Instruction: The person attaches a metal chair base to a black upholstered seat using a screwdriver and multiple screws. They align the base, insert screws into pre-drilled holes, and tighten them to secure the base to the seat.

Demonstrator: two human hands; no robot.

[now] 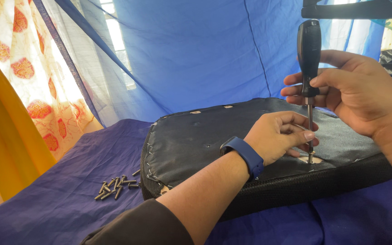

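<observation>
A black fabric-covered seat cushion [196, 136] lies upside down on a blue sheet. My right hand [355, 90] grips the black handle of a screwdriver [309, 50] held upright. The screwdriver's tip stands on a screw [311, 159] in a pale hole near the cushion's front right. My left hand [280, 136], with a blue band on the wrist, rests on the cushion. Its fingers pinch the metal shaft just above the screw.
A small pile of several loose screws [116, 187] lies on the blue sheet [69, 195] left of the cushion. A blue net wall [196, 50] rises behind, with a patterned curtain [28, 68] and a yellow cloth [1, 136] at the left.
</observation>
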